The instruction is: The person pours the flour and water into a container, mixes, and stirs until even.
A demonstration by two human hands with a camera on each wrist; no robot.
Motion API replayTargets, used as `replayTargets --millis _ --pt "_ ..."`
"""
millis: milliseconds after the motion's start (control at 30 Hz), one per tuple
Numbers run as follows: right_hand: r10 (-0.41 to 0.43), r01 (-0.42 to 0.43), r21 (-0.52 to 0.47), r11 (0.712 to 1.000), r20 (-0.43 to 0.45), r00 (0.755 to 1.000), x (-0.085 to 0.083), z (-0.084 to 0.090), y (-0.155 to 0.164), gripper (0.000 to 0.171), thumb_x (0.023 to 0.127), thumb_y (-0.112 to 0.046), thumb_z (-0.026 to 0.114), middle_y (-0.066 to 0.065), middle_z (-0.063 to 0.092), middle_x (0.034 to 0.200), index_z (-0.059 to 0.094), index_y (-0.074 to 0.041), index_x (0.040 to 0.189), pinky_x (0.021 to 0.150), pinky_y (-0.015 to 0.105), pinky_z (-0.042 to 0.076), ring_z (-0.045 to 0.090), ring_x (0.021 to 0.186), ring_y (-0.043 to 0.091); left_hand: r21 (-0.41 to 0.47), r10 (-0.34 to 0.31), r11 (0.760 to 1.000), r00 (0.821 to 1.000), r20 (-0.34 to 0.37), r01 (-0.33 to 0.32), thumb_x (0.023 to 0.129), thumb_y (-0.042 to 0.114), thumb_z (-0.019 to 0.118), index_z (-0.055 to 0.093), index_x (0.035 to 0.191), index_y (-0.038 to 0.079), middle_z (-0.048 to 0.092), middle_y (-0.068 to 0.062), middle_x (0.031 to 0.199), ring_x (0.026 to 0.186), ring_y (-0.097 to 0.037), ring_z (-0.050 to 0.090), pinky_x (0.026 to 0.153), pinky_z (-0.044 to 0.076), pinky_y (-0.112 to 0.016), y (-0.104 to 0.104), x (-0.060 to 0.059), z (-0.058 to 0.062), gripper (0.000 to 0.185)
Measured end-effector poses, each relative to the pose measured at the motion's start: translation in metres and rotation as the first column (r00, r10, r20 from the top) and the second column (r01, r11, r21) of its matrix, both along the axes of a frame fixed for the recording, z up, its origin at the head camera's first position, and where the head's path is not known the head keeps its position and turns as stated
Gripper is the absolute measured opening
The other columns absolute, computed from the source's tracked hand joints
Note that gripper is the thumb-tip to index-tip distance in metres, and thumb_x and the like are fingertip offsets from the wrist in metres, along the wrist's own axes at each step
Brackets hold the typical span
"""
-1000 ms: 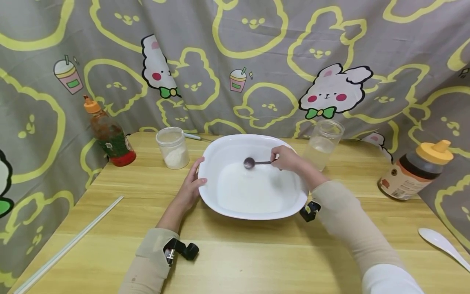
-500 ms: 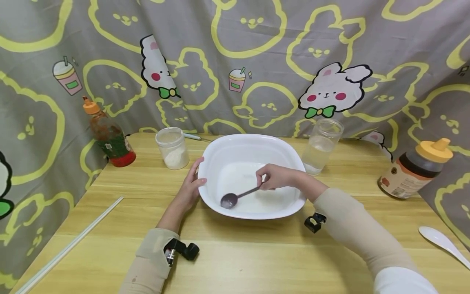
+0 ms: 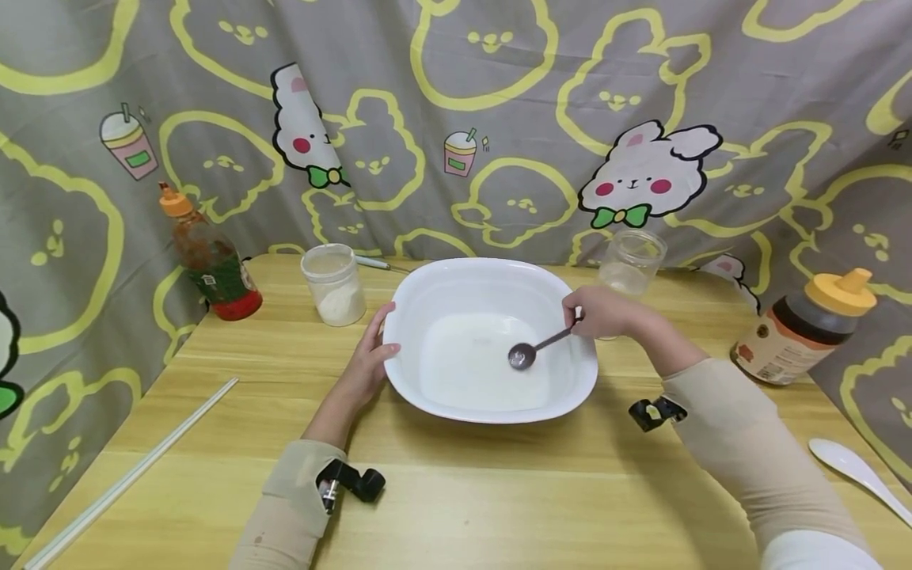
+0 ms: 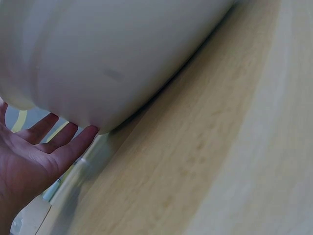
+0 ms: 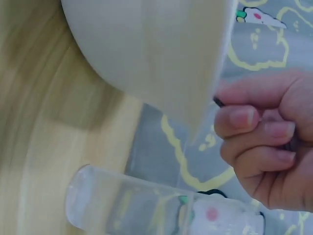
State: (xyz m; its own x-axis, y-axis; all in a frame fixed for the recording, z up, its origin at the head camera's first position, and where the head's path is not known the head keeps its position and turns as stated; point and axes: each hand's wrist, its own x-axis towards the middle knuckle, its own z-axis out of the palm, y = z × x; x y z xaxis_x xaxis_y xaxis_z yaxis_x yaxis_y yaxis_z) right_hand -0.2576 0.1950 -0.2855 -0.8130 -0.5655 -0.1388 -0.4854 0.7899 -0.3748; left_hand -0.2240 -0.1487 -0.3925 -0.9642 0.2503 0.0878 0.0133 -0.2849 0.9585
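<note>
A large white basin (image 3: 492,404) stands mid-table with milky white liquid (image 3: 477,360) in its bottom. My left hand (image 3: 366,364) steadies its left side, thumb at the rim; in the left wrist view several fairly straight fingertips (image 4: 89,132) touch the outer wall. My right hand (image 3: 602,311), over the basin's right rim, pinches the handle of a dark brown measuring spoon (image 3: 522,356). The spoon's round bowl is down at the liquid. In the right wrist view the right hand's fingers (image 5: 259,156) are curled, and the basin wall hides most of the spoon.
A jar of white powder (image 3: 340,297) stands left of the basin, and a glass jar of clear liquid (image 3: 630,265) behind my right hand. Sauce bottles (image 3: 221,273) flank both sides. Chopsticks (image 3: 142,467) lie left, a white spoon (image 3: 855,467) right. A patterned curtain (image 3: 399,63) hangs behind.
The spoon has swept from the basin's back to its front left, then over to its right side, carried by my right hand. My left hand has stayed at the basin's left side.
</note>
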Motion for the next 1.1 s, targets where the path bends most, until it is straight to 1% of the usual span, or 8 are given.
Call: replayTargets --millis 167,300,400,533,667,800,967,1100 --pt "-0.116 0.117 0.003 0.993 -0.107 0.987 -0.011 -0.012 -0.011 0.009 0.07 0.0 0.055 0.003 0.051 0.064 0.054 -0.008 0.068 0.049 0.027 0.036 0.044 0.058 0.019 -0.016 -0.001 1.0 1.0 -0.022 0.001 0.076 0.008 0.047 0.018 0.136 0.02 0.027 -0.022 0.13 0.11 -0.042 0.032 0.078 0.043 -0.046 -0.001 -0.002 -0.004 0.068" --pt "-0.17 0.16 -0.072 0.984 -0.153 0.973 -0.022 -0.025 -0.027 0.007 0.068 0.0 0.054 0.005 0.05 0.064 0.054 -0.007 0.068 0.049 0.027 0.035 0.042 0.055 0.02 -0.017 -0.021 1.0 0.996 -0.09 0.02 0.074 0.018 0.054 0.021 0.136 0.022 0.03 -0.021 0.126 0.104 -0.036 0.04 0.073 0.046 -0.04 -0.001 -0.003 -0.009 0.07" --pt "-0.203 0.181 -0.141 0.973 -0.163 0.966 -0.028 -0.033 -0.037 0.006 0.066 0.0 0.055 0.005 0.052 0.066 0.055 -0.006 0.067 0.051 0.027 0.035 0.042 0.055 0.02 0.002 -0.045 0.999 0.989 -0.141 0.045 0.075 0.022 0.056 0.025 0.134 0.024 0.033 -0.02 0.123 0.1 -0.03 0.045 0.071 0.048 -0.037 -0.002 -0.004 -0.012 0.067" --pt "-0.221 0.19 -0.214 0.958 -0.13 0.967 -0.034 -0.043 -0.05 0.006 0.069 0.0 0.057 0.006 0.055 0.07 0.056 -0.006 0.069 0.053 0.027 0.036 0.043 0.055 0.018 -0.008 -0.029 1.0 0.992 -0.12 0.028 0.075 0.02 0.055 0.024 0.134 0.022 0.031 -0.022 0.124 0.103 -0.036 0.042 0.071 0.048 -0.04 -0.001 -0.003 -0.01 0.068" --pt "-0.17 0.154 -0.282 0.947 -0.032 0.985 -0.034 -0.052 -0.062 0.005 0.075 -0.001 0.057 0.007 0.056 0.07 0.055 -0.005 0.074 0.05 0.025 0.037 0.045 0.054 0.014 -0.022 -0.003 1.0 0.999 -0.051 0.002 0.075 0.011 0.049 0.02 0.136 0.019 0.028 -0.024 0.127 0.106 -0.041 0.037 0.073 0.047 -0.042 0.0 -0.001 -0.005 0.068" --pt "-0.083 0.125 -0.344 0.931 0.133 0.988 -0.026 -0.055 -0.071 0.002 0.078 -0.001 0.056 0.009 0.054 0.06 0.057 -0.003 0.078 0.046 0.023 0.035 0.043 0.048 0.012 0.008 0.004 1.0 1.0 -0.027 -0.004 0.077 0.001 0.042 0.018 0.136 0.016 0.029 -0.025 0.125 0.102 -0.035 0.041 0.071 0.048 -0.037 0.0 0.002 -0.001 0.065" --pt "0.065 0.046 -0.335 0.941 0.313 0.947 -0.014 -0.05 -0.071 0.007 0.079 -0.003 0.055 0.003 0.045 0.049 0.058 0.002 0.084 0.045 0.022 0.032 0.038 0.045 0.011 0.028 -0.003 1.0 1.0 -0.027 0.003 0.077 0.002 0.043 0.017 0.137 0.017 0.028 -0.026 0.126 0.105 -0.041 0.038 0.072 0.048 -0.037 0.001 0.002 -0.001 0.067" --pt "0.171 -0.068 -0.279 0.958 0.364 0.916 -0.006 -0.038 -0.056 0.004 0.078 -0.001 0.055 0.0 0.043 0.048 0.059 -0.002 0.079 0.045 0.021 0.031 0.037 0.044 0.01 0.013 -0.009 1.0 1.0 -0.023 0.01 0.076 0.004 0.044 0.018 0.137 0.018 0.027 -0.026 0.128 0.108 -0.043 0.033 0.074 0.046 -0.042 0.0 0.001 -0.001 0.067"
